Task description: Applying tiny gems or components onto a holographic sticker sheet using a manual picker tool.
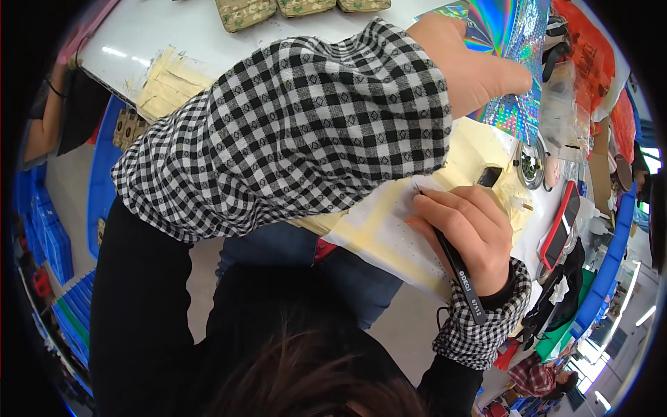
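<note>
My left hand reaches across to the far right and grips a shiny rainbow holographic bag. Its thumb lies over the bag, which creases around the hand, while most of the other fingers are hidden. Closer to me, my right hand is closed around black tweezers, held like a pen, with the tips pointing away over a white sheet bordered in yellow tape. Small dark specks dot the sheet. Just beyond the right hand's fingers lies a small black rectangular piece on yellowish tape.
Camouflage-patterned cases line the far table edge. Cream tape covers part of the table at left. On the right are a tape roll, a red-and-black device and red plastic bags. Other people appear at the left and lower right.
</note>
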{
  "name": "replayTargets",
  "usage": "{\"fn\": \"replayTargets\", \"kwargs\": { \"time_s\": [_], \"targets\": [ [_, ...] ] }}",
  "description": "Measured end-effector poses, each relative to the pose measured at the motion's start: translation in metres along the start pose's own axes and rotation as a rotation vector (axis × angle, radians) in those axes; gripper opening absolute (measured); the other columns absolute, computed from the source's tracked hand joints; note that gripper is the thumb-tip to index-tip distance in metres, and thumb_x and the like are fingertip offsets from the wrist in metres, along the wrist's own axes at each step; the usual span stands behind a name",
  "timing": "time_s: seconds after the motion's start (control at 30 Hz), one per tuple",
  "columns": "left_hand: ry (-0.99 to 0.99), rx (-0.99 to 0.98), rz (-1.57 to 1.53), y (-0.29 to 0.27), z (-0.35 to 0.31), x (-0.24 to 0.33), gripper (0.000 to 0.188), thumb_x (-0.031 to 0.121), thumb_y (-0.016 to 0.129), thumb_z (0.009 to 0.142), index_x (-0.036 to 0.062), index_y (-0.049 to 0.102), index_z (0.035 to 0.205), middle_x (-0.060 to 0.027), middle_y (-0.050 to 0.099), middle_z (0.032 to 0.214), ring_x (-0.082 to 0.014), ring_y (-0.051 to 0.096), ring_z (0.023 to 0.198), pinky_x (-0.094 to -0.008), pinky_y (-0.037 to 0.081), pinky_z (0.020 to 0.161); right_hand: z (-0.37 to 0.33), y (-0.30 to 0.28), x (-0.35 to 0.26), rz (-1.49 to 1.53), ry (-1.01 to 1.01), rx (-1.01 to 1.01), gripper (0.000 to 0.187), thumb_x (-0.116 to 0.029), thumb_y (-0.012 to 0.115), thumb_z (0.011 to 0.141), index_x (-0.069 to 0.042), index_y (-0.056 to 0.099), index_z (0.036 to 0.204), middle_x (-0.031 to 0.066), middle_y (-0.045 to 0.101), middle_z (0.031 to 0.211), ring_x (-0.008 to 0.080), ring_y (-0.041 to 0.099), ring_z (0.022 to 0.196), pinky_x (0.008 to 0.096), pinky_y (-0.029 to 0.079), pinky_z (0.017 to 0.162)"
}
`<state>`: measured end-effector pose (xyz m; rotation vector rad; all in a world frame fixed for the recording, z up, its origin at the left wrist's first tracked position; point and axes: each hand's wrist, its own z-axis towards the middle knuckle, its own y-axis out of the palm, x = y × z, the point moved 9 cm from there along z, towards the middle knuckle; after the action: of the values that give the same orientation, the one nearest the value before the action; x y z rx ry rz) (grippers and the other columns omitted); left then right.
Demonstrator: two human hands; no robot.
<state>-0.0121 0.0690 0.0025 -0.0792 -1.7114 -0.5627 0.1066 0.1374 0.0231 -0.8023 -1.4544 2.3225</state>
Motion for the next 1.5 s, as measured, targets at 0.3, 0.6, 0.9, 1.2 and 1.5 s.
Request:
{"fn": "replayTargets", "kwargs": {
  "time_s": [0.3, 0.6, 0.9, 1.2, 1.5],
  "targets": [
    [-0.047, 0.071, 0.075, -0.006, -0.006, 0.006, 0.033, 0.023, 0.065, 0.08, -0.0063, 0.067, 0.095, -0.008, 0.068, 0.081, -0.0124, 0.061, 0.071, -0.0271, 0.048, 0.067, 0.004, -0.001, -0.001, 0.087, 0.029, -0.009, 0.027, -0.002, 0.076, 0.068, 0.0, 0.062, 0.09, 0.011, 0.067, 0.086, 0.0245, 0.061, 0.07, 0.0333, 0.051, 0.061],
    [0.161, -0.059, 0.321, 0.0, 0.006, -0.007, 0.029, 0.014, 0.067, 0.085, -0.0026, 0.063, 0.108, -0.0093, 0.068, 0.102, -0.0167, 0.066, 0.09, -0.0301, 0.053, 0.082, -0.007, -0.034, 0.008, 0.141, 0.146, 0.236, 0.033, -0.002, 0.081, 0.066, -0.002, 0.064, 0.094, 0.0109, 0.068, 0.082, 0.0239, 0.062, 0.07, 0.0312, 0.051, 0.062],
    [-0.096, -0.148, -0.019, 0.024, -0.005, -0.032, 0.024, 0.009, 0.067, 0.087, -0.0017, 0.064, 0.108, -0.0083, 0.069, 0.103, -0.0153, 0.065, 0.092, -0.0296, 0.05, 0.085, -0.05, -0.079, 0.036, 0.247, 0.432, 0.735, 0.034, 0.002, 0.076, 0.075, 0.002, 0.061, 0.105, 0.0163, 0.069, 0.102, 0.0236, 0.065, 0.093, 0.0322, 0.05, 0.084],
    [-0.106, -0.227, -0.074, 0.037, -0.018, -0.025, 0.025, 0.009, 0.067, 0.087, -0.0006, 0.064, 0.11, -0.0075, 0.069, 0.101, -0.0132, 0.065, 0.091, -0.0279, 0.051, 0.083, -0.038, -0.083, 0.032, 0.078, 0.355, 0.625, 0.032, 0.002, 0.076, 0.075, 0.0, 0.065, 0.105, 0.0141, 0.07, 0.099, 0.0263, 0.067, 0.093, 0.034, 0.052, 0.084],
    [-0.095, -0.203, -0.072, 0.038, -0.019, -0.024, 0.024, 0.01, 0.067, 0.087, -0.0007, 0.065, 0.108, -0.0073, 0.069, 0.1, -0.013, 0.065, 0.089, -0.0275, 0.051, 0.081, -0.036, -0.081, 0.032, 0.068, 0.368, 0.615, 0.033, 0.001, 0.077, 0.074, 0.0, 0.065, 0.105, 0.0139, 0.07, 0.097, 0.0263, 0.067, 0.09, 0.0339, 0.052, 0.082]
  ]
}}
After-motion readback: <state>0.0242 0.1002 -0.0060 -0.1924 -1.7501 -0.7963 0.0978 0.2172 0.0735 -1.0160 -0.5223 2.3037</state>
